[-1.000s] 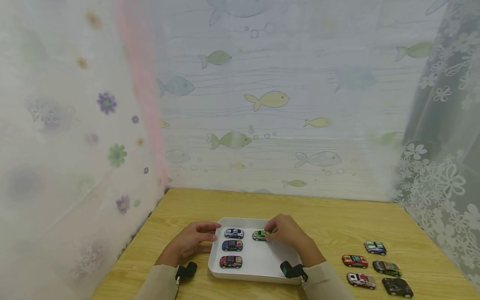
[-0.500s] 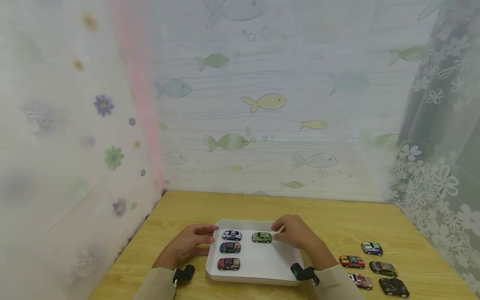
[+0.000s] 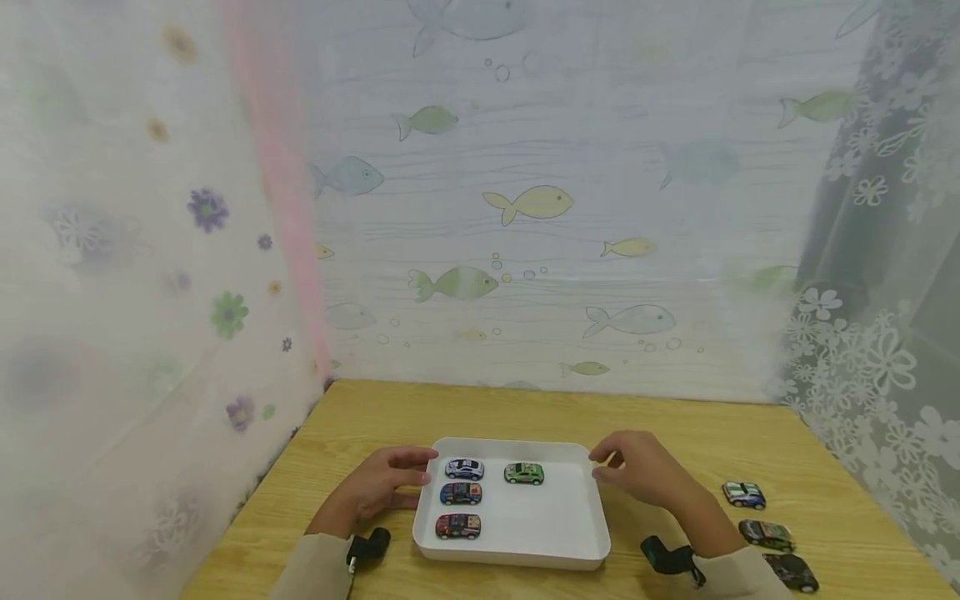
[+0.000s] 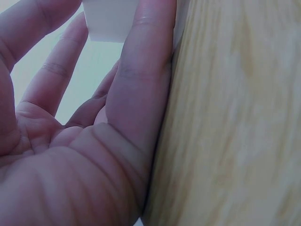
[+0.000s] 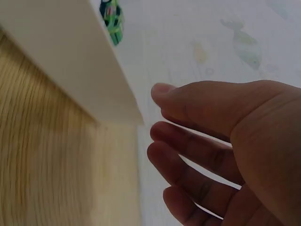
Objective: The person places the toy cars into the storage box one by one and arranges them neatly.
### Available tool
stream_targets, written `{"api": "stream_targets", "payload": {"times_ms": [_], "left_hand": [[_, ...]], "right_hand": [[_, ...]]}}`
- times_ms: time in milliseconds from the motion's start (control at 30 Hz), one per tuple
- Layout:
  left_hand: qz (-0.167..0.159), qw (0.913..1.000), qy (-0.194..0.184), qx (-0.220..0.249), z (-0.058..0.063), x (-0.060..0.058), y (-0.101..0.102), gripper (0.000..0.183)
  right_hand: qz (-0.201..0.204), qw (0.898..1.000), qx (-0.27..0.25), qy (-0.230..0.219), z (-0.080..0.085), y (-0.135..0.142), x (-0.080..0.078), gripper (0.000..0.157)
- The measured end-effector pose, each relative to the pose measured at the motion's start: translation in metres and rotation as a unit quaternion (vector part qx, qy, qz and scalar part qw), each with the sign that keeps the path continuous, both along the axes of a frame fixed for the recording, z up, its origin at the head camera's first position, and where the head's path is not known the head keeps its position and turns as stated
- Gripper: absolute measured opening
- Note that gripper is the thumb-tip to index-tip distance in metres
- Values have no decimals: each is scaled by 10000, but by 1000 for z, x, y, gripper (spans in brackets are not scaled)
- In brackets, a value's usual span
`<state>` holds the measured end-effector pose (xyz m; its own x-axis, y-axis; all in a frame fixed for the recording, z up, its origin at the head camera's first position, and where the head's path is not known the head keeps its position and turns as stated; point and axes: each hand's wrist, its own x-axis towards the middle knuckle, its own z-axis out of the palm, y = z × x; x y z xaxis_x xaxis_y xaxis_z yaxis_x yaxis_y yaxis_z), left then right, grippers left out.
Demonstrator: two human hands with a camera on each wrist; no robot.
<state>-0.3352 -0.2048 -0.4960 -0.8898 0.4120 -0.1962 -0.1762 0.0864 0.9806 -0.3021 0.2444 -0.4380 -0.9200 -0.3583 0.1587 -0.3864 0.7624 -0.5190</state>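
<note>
The left hand has relaxed, extended fingers at the white tray; the right hand, fingers loosely bent, grasps nothing beside the tray's opposite side. Inside, between both hands' fingertips, sit 1 green toy car and, nearer the left fingertips, 3 more toy cars.

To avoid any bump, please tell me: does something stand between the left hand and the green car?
Yes. In the head view, the left wall of the tray is first, beside the left hand; then the white-and-blue car stands before the green car, with bare tray between them.
</note>
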Motion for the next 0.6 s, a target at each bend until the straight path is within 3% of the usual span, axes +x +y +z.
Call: {"api": "stream_targets", "payload": {"times_ms": [133, 600], "left_hand": [[25, 10000, -1, -2, -1, -1, -1, 51], [-29, 10000, 20, 74, 0, 0, 0, 52]], "right_hand": [[18, 9999, 64, 82, -2, 16, 4, 15], [-365, 9989, 92, -264, -3, 69, 27, 27]]}}
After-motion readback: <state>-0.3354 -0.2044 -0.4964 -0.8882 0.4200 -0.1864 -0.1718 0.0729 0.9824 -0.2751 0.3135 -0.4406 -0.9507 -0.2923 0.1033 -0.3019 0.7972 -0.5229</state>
